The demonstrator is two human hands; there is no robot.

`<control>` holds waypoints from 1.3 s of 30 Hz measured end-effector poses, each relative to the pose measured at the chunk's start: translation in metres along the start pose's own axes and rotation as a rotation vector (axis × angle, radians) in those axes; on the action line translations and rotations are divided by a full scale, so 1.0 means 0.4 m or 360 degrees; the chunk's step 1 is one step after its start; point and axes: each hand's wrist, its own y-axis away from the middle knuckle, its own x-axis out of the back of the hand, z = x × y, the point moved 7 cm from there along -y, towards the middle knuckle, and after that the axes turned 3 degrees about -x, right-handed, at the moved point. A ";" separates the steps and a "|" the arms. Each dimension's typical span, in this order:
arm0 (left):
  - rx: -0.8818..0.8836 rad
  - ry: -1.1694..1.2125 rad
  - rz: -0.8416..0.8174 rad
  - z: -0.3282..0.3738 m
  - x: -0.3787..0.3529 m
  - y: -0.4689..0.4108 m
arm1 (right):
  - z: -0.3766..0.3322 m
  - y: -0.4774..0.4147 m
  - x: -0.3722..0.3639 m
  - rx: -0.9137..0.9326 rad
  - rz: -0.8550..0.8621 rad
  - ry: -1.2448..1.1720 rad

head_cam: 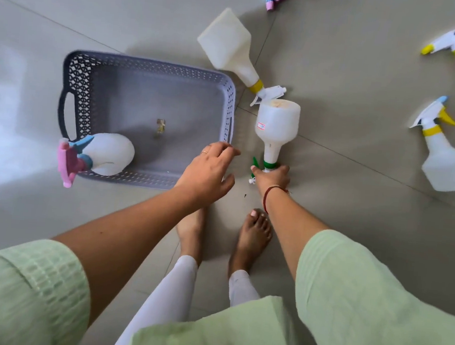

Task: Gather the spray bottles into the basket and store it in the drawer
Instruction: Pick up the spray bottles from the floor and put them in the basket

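At 9 o'clock on the tiled floor [343, 182] stood the grey perforated basket [153, 66]. A pink-and-blue spray bottle [107, 153] lay in its near left corner. The left hand [207, 170] hovered over the basket's near right corner, fingers spread and holding nothing. Just beside it, the right hand [272, 177] was closed around the green-collared neck of a white spray bottle [277, 124], base pointing to 12 o'clock. At 2 and 3 o'clock, more yellow-collared bottles [447, 161] lay apart.
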 end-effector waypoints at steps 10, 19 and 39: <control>0.0154 0.0082 0.0018 0.041 0.047 0.054 | -0.017 0.111 0.113 0.0284 -0.0026 0.0158; 0.0337 0.0038 0.0300 0.093 0.178 0.122 | -0.188 0.338 0.317 0.1113 0.0180 0.0403; 0.0770 -0.0323 0.0368 -0.231 0.218 0.355 | -0.576 0.784 -0.345 0.2822 -0.0040 0.2031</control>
